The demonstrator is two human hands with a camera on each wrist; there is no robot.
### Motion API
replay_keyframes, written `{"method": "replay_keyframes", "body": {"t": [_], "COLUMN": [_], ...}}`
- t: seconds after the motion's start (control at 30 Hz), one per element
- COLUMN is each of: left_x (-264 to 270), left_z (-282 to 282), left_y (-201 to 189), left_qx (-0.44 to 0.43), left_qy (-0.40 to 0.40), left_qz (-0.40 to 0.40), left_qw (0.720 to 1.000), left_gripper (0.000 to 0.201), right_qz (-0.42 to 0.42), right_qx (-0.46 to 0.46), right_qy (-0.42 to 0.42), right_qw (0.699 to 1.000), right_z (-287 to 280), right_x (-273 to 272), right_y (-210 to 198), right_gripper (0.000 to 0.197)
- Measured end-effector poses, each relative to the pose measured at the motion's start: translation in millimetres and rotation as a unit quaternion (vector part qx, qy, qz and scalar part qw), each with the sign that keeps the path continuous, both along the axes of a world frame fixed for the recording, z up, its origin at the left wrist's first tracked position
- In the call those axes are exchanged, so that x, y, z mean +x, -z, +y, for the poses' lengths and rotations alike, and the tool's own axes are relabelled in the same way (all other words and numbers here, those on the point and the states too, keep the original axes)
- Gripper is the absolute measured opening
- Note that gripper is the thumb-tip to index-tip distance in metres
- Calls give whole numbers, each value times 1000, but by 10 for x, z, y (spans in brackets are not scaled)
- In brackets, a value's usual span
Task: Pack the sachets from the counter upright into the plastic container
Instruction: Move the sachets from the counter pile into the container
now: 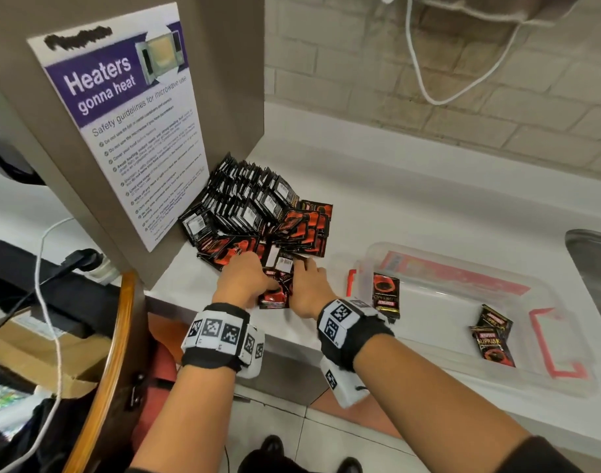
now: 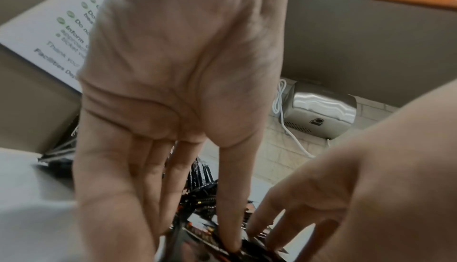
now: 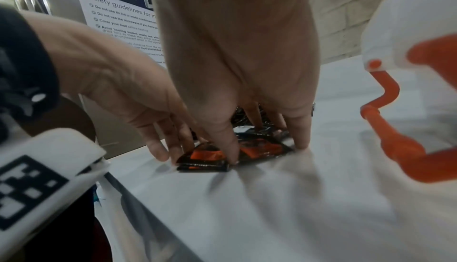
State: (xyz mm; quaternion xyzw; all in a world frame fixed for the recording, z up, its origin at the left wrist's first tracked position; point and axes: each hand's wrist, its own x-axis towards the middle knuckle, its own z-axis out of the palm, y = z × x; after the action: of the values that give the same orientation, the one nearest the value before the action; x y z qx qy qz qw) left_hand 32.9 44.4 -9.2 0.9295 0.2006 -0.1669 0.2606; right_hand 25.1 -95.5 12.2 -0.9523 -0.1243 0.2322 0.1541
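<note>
Two hands: both on the small bunch of sachets (image 1: 276, 285) at the counter's (image 1: 377, 213) front edge, just below the big pile (image 1: 254, 206).
Left hand (image 1: 248, 273): fingers extended, tips pressing the bunch's left side; not curled round it.
Right hand (image 1: 307, 285): fingers straight, tips down on the bunch's right side and on the counter; no closed grip seen.
Bunch: lies flat, squeezed between the two hands, long axis running away from the person.
Plastic container (image 1: 463, 268): to the right of the bunch, near the right hand, well apart from the left.
Container contents: one sachet stands at its left wall, two more lean at the front right.
Judgement: right hand is nearer, so the carry goes rightward; bunch needs tipping upright first.
</note>
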Motion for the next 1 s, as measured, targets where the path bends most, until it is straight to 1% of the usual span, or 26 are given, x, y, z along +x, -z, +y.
{"method": "replay_keyframes", "body": {"t": [0.07,0.13,0.27,0.4,0.47,0.53,0.63,0.7,0.73,0.77,0.83,0.87,1.0], "left_x": [4,15,24,38,27,17,48,59,62,61,50,45,47], "left_z": [-44,-65,-119,-182,-211,-224,-231,-235,-238,-245,-266,-275,-252], "left_y": [-19,-22,-71,-77,-75,-108,-165,-168,-148,-125,-97,-96,-147], "left_qx": [-21,-61,-117,-140,-151,-185,-237,-257,-263,-267,-267,-261,-252], "left_qy": [0,-7,-16,-3,2,-15,-23,-27,-28,-26,-10,4,33], "left_qz": [1,7,29,37,37,39,39,34,28,17,-6,-15,-45], "left_qw": [1000,998,993,989,988,982,971,966,964,963,964,965,966], "left_gripper": [38,32,25,5,11,19,19,26,29,28,19,18,25], "right_qz": [-19,-31,-42,-59,-66,-75,-84,-89,-92,-94,-96,-94,-77], "right_qx": [-15,-18,-6,8,25,41,66,85,93,100,111,117,175], "right_qy": [-6,-2,12,22,33,43,62,73,76,80,87,90,101], "right_qw": [1000,999,999,998,997,995,992,990,988,987,985,985,976], "right_z": [11,4,-44,-70,-87,-100,-106,-106,-109,-113,-121,-119,-72], "right_x": [4,9,34,35,18,12,-6,-30,-42,-54,-64,-68,-96], "right_y": [23,37,69,99,112,122,130,144,151,155,159,156,118], "right_gripper": [56,51,56,55,56,57,55,53,52,51,47,46,42]}}
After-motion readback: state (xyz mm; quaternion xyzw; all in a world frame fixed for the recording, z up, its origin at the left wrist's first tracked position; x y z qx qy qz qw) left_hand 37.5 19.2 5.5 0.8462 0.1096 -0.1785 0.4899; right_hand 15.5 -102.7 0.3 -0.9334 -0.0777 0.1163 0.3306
